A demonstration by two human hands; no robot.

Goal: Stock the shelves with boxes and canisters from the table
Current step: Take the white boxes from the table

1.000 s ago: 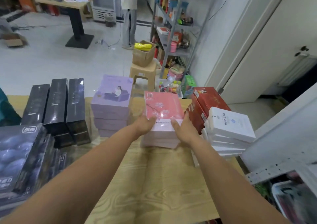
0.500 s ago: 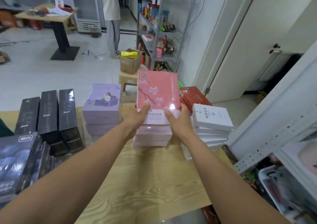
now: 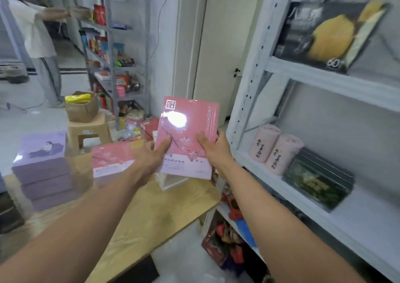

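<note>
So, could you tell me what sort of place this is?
Likely a small shop's stockroom: white metal shelving holding pink canisters, purple boxes stacked on the wooden table, and a grey rack crammed with packaged goods.

Box (image 3: 186, 135) betw. left hand (image 3: 151, 157) & right hand (image 3: 213, 150), above table (image 3: 151, 213); shelves (image 3: 324, 81) rt.

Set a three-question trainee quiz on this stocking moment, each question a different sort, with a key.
1. True or false: the left hand alone holds the pink box.
2. What sits beside the dark green box on the white shelf? A) two pink canisters B) red cartons C) a yellow bag
3. Fill in: the stack of purple boxes rests on the wooden ____.
Key: 1 false, the right hand holds it too; 2 A; 3 table.
</note>
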